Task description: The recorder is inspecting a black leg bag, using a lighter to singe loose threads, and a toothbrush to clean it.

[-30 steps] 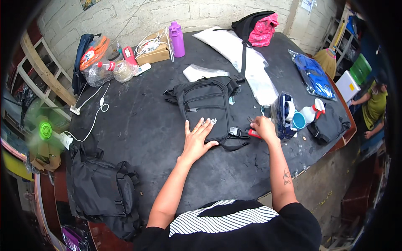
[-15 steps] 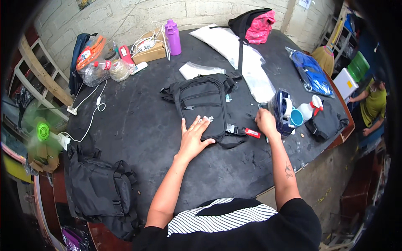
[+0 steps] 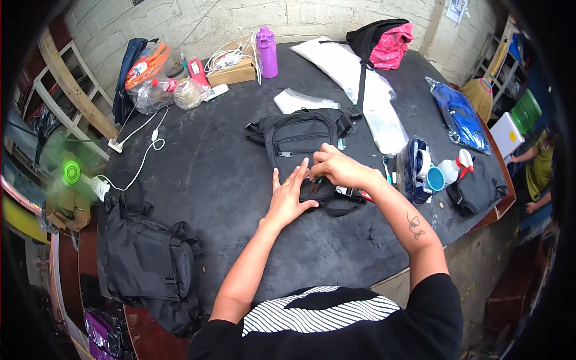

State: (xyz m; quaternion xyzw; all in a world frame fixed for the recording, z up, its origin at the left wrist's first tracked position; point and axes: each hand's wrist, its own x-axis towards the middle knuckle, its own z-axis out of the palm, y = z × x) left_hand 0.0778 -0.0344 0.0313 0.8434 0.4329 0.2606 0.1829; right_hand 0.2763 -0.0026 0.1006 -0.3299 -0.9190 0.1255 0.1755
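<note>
A black bag point(image 3: 303, 132) with zipped front pockets lies flat on the dark table in front of me. My left hand point(image 3: 289, 198) rests on its lower front, fingers spread. Close beside those fingertips, my right hand point(image 3: 337, 167) is closed in a pinch over the bag's front. A small dark thing seems to be under the right fingers, but its kind is hidden. A black strap point(image 3: 345, 209) with a buckle hangs off the bag's lower right. The red end of a lighter point(image 3: 366, 195) shows below my right wrist.
Right of the bag are a toothbrush point(image 3: 387, 170), a teal cup point(image 3: 435, 178), a spray bottle point(image 3: 453, 165) and a small black bag point(image 3: 477, 189). Another black bag point(image 3: 147, 258) lies at the left, near a spinning green fan point(image 3: 71, 173). A purple bottle point(image 3: 267, 54) stands behind. A person point(image 3: 538, 171) is at far right.
My right hand has moved left from beside the cup and toothbrush to the bag's front, next to my left hand. My left hand stays on the bag. The view has shifted slightly.
</note>
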